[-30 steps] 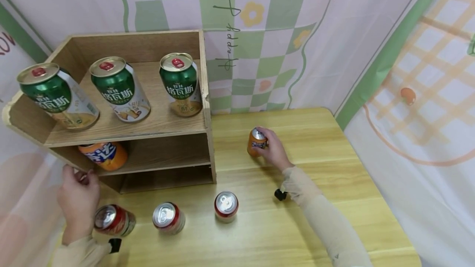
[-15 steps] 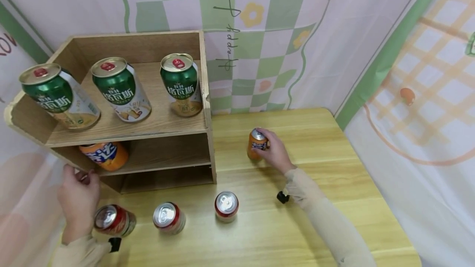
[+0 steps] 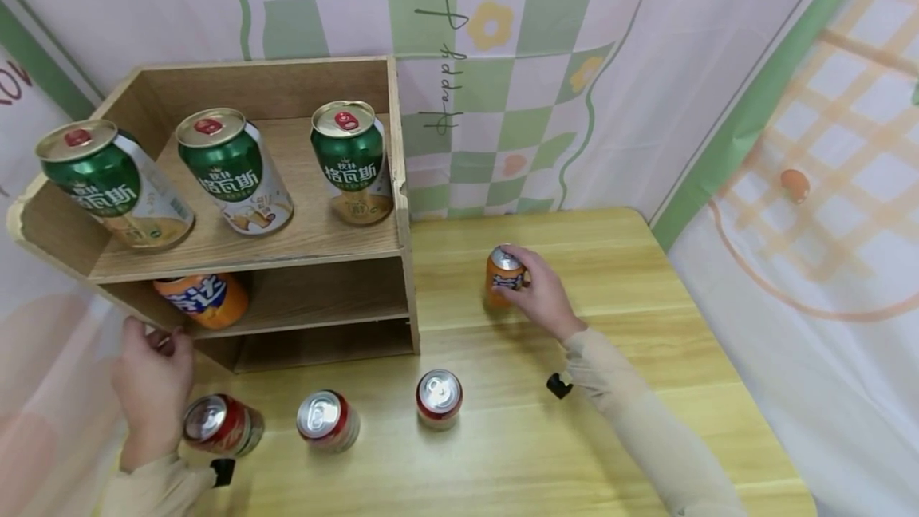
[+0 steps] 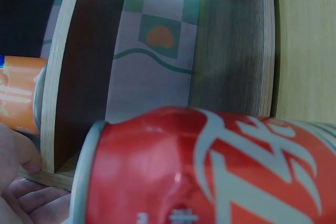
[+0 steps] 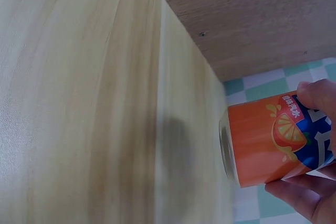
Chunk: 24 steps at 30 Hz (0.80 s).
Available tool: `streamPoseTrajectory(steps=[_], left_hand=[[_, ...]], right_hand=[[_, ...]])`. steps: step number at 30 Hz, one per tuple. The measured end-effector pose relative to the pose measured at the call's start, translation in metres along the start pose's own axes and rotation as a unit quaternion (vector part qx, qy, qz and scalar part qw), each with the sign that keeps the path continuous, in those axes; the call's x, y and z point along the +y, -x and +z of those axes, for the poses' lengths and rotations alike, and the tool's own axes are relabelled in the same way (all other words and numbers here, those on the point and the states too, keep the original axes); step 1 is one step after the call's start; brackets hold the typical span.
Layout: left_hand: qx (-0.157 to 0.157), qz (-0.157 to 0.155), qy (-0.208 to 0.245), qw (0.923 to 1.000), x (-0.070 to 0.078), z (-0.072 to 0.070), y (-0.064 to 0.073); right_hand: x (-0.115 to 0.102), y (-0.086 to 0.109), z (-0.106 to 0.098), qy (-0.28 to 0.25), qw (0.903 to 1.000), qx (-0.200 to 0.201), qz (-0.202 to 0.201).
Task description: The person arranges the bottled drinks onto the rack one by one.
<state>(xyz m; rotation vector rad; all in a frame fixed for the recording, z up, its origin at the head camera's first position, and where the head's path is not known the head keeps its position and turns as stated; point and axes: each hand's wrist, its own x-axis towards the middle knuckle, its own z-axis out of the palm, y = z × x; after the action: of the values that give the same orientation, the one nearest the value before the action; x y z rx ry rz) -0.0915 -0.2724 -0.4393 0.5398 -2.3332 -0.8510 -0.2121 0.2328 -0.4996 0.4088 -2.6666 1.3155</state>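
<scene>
Being clamped around its upper half by the right hand (image 3: 540, 295), near the back edge of the surface (image 3: 603, 258), the orange can (image 3: 496, 294) could be let slip if gripped loosely, or knocked against the shelf (image 3: 312, 222), whose left edge is held by the left hand (image 3: 153, 385), if swung leftward.

Left hand (image 3: 152, 385) and right hand (image 3: 540, 295) both grip, well apart.
On the left, the fingers (image 4: 39, 199) are bent inward, with the wrist (image 3: 147, 447) and beige sleeve (image 3: 152, 493) close behind them, toward the body. The right arm (image 3: 639, 413) reaches farther forward, slanting back and outward from its fingers, sleeved to the wrist; its thumb (image 5: 318, 98) stands opposite the other fingers, with a gap between.
</scene>
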Motion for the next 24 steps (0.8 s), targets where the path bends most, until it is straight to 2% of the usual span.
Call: streamPoseTrajectory(steps=[7,24], left_hand=[[0.000,-0.001,0.000,1.0000,0.000,0.000,0.000],[0.000,0.002,-0.004,1.0000,-0.001,0.000,0.000]], right_hand=[[-0.018,0.003,-0.008,0.004,0.9999,-0.005,-0.015],[-0.057,0.016,-0.018,0.021,0.9956,-0.028,-0.087]])
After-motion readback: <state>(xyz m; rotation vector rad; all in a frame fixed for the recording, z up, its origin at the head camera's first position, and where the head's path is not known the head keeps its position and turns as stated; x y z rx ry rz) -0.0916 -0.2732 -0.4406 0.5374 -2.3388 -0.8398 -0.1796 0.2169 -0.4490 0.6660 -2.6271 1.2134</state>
